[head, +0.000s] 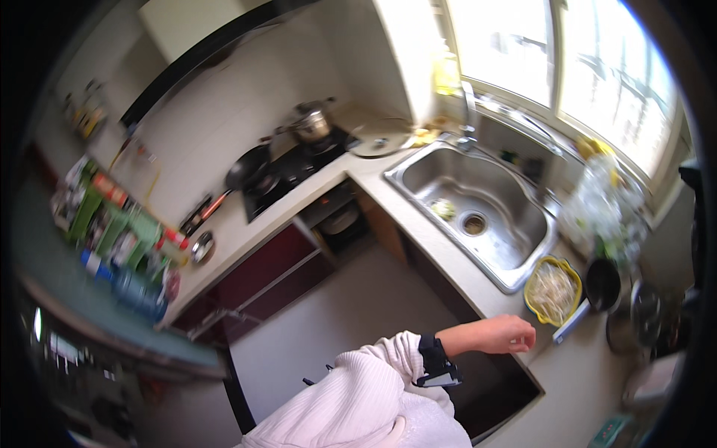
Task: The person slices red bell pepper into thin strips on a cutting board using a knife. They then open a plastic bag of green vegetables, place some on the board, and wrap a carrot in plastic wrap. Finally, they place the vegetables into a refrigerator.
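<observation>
One bare hand is in view, seemingly my left hand (516,335), reaching from a pale ribbed sleeve over the right counter's front edge. Its fingers are loosely curled with nothing visible in them. A black strap with a flat device sits on the forearm. Nearest is a knife-like tool (571,322) with a pale blue handle, partly blurred. Beside it stands a yellow-rimmed basket (531,280) of pale, thin strands that look like bean sprouts. A steel sink (507,249) holds a pale green vegetable piece (443,209) near the drain. My right hand is out of view.
A dark wok (248,168) and a steel pot (312,124) stand on the black hob. Plastic bags (596,204) crowd the counter under the window. At far left are green baskets (112,229) and a large blue bottle (137,291). A steel bowl (203,247) sits near the counter's edge.
</observation>
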The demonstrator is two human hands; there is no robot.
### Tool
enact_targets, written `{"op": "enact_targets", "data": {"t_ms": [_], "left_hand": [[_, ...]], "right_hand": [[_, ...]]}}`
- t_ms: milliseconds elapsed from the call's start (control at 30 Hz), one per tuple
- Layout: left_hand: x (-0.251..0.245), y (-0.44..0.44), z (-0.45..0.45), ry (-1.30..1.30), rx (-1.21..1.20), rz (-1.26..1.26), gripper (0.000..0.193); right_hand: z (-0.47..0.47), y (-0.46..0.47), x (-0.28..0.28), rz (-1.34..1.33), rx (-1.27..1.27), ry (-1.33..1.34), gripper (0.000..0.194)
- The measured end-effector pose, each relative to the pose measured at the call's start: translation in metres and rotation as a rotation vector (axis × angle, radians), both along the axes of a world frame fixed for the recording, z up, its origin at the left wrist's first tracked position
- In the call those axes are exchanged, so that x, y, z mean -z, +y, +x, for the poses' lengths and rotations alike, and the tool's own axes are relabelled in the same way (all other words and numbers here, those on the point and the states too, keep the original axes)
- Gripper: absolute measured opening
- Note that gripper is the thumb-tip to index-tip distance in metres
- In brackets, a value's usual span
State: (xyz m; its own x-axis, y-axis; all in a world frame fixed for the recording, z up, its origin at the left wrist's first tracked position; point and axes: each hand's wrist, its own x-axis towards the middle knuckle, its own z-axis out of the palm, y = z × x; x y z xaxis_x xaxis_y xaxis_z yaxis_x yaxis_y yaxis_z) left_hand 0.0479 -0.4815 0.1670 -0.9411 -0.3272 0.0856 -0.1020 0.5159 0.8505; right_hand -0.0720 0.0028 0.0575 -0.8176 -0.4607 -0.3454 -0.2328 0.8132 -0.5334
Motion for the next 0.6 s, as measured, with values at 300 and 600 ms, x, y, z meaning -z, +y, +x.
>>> {"op": "enact_targets", "data": {"t_ms": [300,600], "left_hand": [[-0.027,-0.071,0.076,0.016,-0.275,-0.037,0.011],[0.009,-0.045,-0.017,-0.05,0.146,0.103,0.014]], "right_hand": [[0.007,-0.092,-0.015,-0.079,-0.29,-0.002,0.027],[0.114,-0.056,-0.06,0.003,0.169,0.122,0.01]]}}
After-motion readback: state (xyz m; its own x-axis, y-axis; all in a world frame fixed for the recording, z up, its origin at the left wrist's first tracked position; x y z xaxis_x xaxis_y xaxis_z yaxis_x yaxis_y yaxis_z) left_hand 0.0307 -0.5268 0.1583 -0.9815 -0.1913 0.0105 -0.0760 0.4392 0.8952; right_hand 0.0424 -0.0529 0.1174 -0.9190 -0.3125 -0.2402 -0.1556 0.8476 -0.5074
